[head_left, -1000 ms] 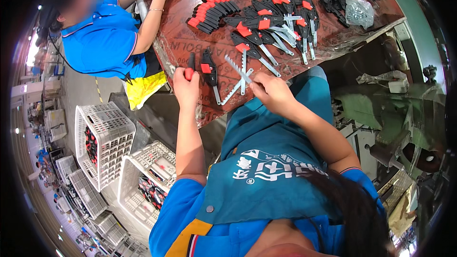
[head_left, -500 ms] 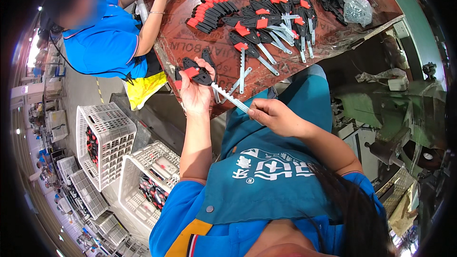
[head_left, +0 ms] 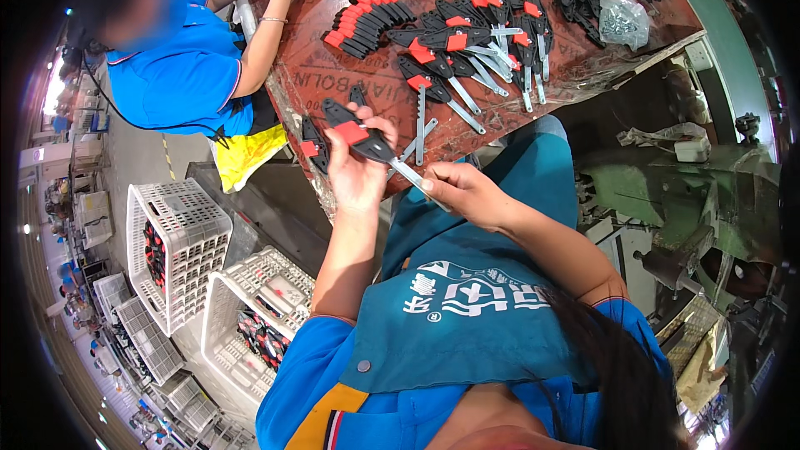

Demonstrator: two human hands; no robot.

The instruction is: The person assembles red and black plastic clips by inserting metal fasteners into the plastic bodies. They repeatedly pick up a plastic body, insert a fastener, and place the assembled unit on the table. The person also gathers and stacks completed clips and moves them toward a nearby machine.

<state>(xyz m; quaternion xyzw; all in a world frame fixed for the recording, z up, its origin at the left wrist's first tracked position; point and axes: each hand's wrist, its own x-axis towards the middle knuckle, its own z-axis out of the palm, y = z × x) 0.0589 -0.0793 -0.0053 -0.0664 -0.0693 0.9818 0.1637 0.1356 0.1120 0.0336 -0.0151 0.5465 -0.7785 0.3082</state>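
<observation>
My left hand (head_left: 358, 171) is closed around a black leaf-shaped plastic handle (head_left: 377, 148) with a red piece across it. A silver metal strip (head_left: 408, 173) sticks out of the handle's near end, toward my lap. My right hand (head_left: 467, 193) pinches the strip's free end between thumb and fingers. Another black-and-red handle (head_left: 312, 148) lies at the table edge left of my left hand. Loose notched metal strips (head_left: 421, 125) lie just beyond my hands.
On the red-brown table (head_left: 375, 87) lie a row of black-and-red handles (head_left: 360, 25), a heap of handles with strips (head_left: 467, 46) and a clear bag (head_left: 623, 22) of small metal parts. A co-worker (head_left: 179, 58) works at left. White crates (head_left: 196, 242) stand below; green machinery (head_left: 658, 183) is at right.
My left hand and the handle have shifted slightly right and turned. My right hand has moved a little up and left. The strip's notches, visible before, no longer show outside the handle.
</observation>
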